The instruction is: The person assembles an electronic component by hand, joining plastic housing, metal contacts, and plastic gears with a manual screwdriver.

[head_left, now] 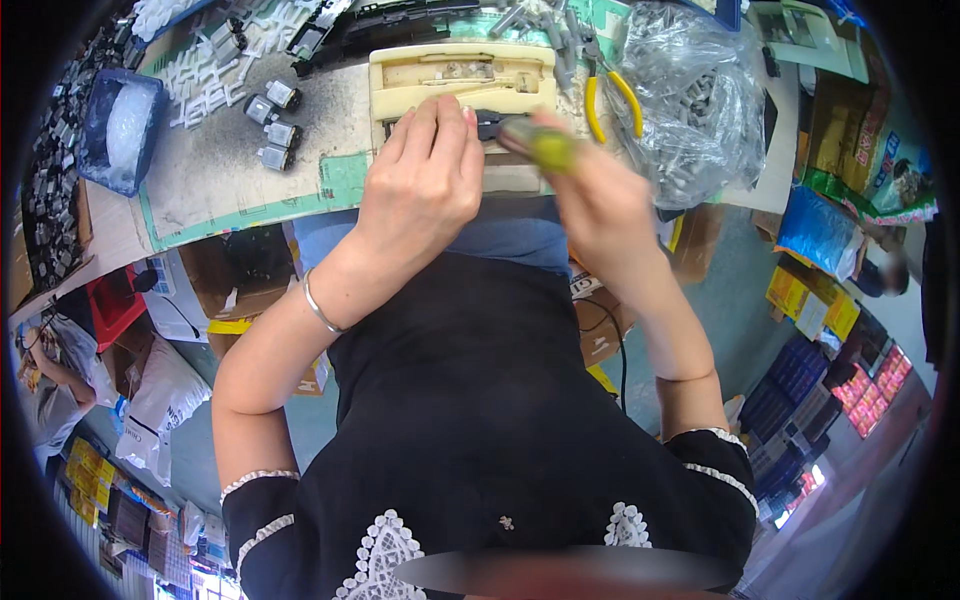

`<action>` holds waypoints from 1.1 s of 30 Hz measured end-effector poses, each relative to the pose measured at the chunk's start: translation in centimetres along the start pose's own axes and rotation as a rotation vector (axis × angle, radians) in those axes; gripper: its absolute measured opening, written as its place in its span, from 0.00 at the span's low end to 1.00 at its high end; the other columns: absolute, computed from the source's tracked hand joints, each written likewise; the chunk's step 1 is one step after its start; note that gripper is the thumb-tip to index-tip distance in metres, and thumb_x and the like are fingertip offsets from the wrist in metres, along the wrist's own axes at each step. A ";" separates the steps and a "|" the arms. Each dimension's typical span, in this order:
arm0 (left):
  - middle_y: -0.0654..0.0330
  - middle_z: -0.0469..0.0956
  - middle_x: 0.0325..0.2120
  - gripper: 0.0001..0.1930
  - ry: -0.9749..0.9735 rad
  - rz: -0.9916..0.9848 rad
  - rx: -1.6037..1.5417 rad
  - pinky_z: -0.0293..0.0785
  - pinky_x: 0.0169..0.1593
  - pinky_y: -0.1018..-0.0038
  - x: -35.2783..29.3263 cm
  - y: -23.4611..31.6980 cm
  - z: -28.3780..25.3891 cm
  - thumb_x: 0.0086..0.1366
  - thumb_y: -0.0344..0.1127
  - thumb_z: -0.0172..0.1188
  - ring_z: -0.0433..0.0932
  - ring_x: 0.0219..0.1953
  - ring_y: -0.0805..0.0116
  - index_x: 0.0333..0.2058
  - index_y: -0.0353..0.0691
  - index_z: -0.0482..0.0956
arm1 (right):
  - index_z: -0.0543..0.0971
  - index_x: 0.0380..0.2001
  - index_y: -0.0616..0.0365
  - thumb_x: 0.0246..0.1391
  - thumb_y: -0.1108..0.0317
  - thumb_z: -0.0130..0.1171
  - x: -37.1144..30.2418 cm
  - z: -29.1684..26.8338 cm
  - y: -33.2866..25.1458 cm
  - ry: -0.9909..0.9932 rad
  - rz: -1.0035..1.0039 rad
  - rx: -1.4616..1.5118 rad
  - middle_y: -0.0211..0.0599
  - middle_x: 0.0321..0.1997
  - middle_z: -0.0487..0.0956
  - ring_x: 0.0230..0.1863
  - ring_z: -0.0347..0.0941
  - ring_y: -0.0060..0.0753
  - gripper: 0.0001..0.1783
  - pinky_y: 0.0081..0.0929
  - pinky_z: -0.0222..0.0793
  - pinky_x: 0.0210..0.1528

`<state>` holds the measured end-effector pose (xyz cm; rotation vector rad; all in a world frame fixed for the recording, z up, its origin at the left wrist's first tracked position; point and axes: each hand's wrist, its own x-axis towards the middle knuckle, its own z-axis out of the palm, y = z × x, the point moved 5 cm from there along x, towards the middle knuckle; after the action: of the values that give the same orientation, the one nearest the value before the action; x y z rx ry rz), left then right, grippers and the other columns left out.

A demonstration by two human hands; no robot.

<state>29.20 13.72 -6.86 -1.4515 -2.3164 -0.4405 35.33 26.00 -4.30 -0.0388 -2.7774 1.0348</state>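
My left hand (428,165) rests on a cream-coloured block fixture (395,98), fingertips together and bent down onto a dark elongated part (488,122). The fingers hold this part against the fixture and hide much of it. My right hand (605,195), smeared by motion, is closed around a tool with a yellow-green handle (553,150). The tool's dark end points left, close to the dark part beside my left fingertips. Blur hides its exact kind and whether it touches the part.
Yellow-handled pliers (593,105) lie right of the fixture, beside a clear plastic bag (690,100) of grey parts. To the left are several small metal-and-black parts (280,133), loose white pieces (205,75) and a blue tray (95,170). Cardboard boxes (235,275) stand under the table.
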 end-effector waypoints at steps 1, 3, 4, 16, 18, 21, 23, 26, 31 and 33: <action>0.45 0.76 0.33 0.06 -0.001 0.006 0.028 0.76 0.41 0.69 -0.1 0.1 0.1 0.54 0.25 0.57 0.76 0.37 0.56 0.28 0.26 0.77 | 0.75 0.48 0.62 0.54 0.74 0.55 -0.3 1.1 1.1 -0.111 0.049 -0.099 0.45 0.32 0.78 0.28 0.75 0.40 0.16 0.31 0.71 0.29; 0.44 0.76 0.33 0.06 -0.005 0.004 0.057 0.76 0.42 0.68 -0.3 0.2 0.2 0.54 0.25 0.57 0.76 0.38 0.55 0.28 0.25 0.77 | 0.75 0.48 0.61 0.54 0.74 0.56 -0.2 -0.2 1.0 -0.032 0.041 -0.052 0.45 0.32 0.78 0.28 0.75 0.42 0.17 0.31 0.71 0.30; 0.44 0.76 0.33 0.07 -0.002 0.004 0.057 0.76 0.43 0.68 -0.4 0.2 0.2 0.54 0.25 0.57 0.77 0.38 0.55 0.29 0.25 0.77 | 0.74 0.48 0.61 0.54 0.73 0.56 -0.1 -1.1 0.9 0.049 0.035 -0.002 0.46 0.33 0.78 0.29 0.75 0.44 0.17 0.31 0.71 0.30; 0.51 0.77 0.38 0.10 0.059 -0.132 -0.077 0.73 0.43 0.67 -0.2 -0.3 -0.6 0.49 0.25 0.56 0.76 0.39 0.60 0.31 0.29 0.79 | 0.77 0.38 0.61 0.60 0.67 0.51 -0.5 -0.9 3.6 -0.001 0.200 -0.053 0.44 0.20 0.72 0.18 0.67 0.40 0.10 0.30 0.63 0.24; 0.52 0.77 0.40 0.10 0.060 -0.171 -0.078 0.73 0.41 0.69 -0.7 0.1 -1.2 0.48 0.26 0.56 0.76 0.38 0.62 0.32 0.30 0.79 | 0.76 0.36 0.62 0.60 0.66 0.51 0.2 -1.2 3.8 -0.060 0.294 -0.022 0.43 0.19 0.73 0.19 0.67 0.38 0.10 0.30 0.63 0.24; 0.58 0.74 0.51 0.13 -0.042 -0.242 -0.207 0.67 0.28 0.74 -2.8 1.5 -1.0 0.47 0.25 0.57 0.71 0.24 0.69 0.35 0.34 0.78 | 0.75 0.33 0.64 0.58 0.68 0.53 2.0 -2.7 0.7 0.081 0.360 0.164 0.45 0.21 0.74 0.22 0.70 0.49 0.08 0.33 0.64 0.24; 0.56 0.72 0.53 0.08 -0.101 -0.242 -0.140 0.65 0.25 0.76 -3.5 2.2 -0.3 0.48 0.27 0.56 0.69 0.21 0.71 0.29 0.36 0.77 | 0.75 0.34 0.63 0.57 0.69 0.54 2.8 -1.4 -0.5 0.050 0.154 0.147 0.45 0.22 0.75 0.23 0.72 0.48 0.08 0.35 0.65 0.25; 0.54 0.67 0.58 0.02 -0.081 -0.246 -0.098 0.60 0.20 0.78 -4.6 2.7 0.8 0.48 0.30 0.54 0.64 0.14 0.76 0.19 0.40 0.72 | 0.74 0.43 0.60 0.55 0.66 0.53 3.6 2.7 -0.6 -0.201 -0.049 -0.119 0.46 0.26 0.77 0.28 0.75 0.47 0.13 0.42 0.68 0.29; 0.53 0.66 0.58 0.03 -0.171 -0.285 -0.014 0.58 0.15 0.81 -4.8 3.5 1.2 0.47 0.31 0.54 0.63 0.08 0.79 0.18 0.43 0.70 | 0.75 0.46 0.58 0.57 0.64 0.52 3.4 0.4 -1.9 -0.052 0.032 0.132 0.42 0.25 0.78 0.26 0.76 0.44 0.15 0.37 0.69 0.25; 0.50 0.65 0.59 0.03 -0.159 -0.302 -0.013 0.59 0.15 0.81 -5.0 3.8 1.6 0.47 0.31 0.55 0.64 0.08 0.80 0.19 0.43 0.71 | 0.75 0.46 0.58 0.57 0.65 0.53 3.3 2.0 -1.3 -0.120 -0.045 -0.034 0.41 0.25 0.78 0.25 0.76 0.43 0.15 0.35 0.69 0.24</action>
<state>34.41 12.08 -10.31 -1.1824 -2.6784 -0.4358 31.78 24.02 -4.42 0.0841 -2.8880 1.0109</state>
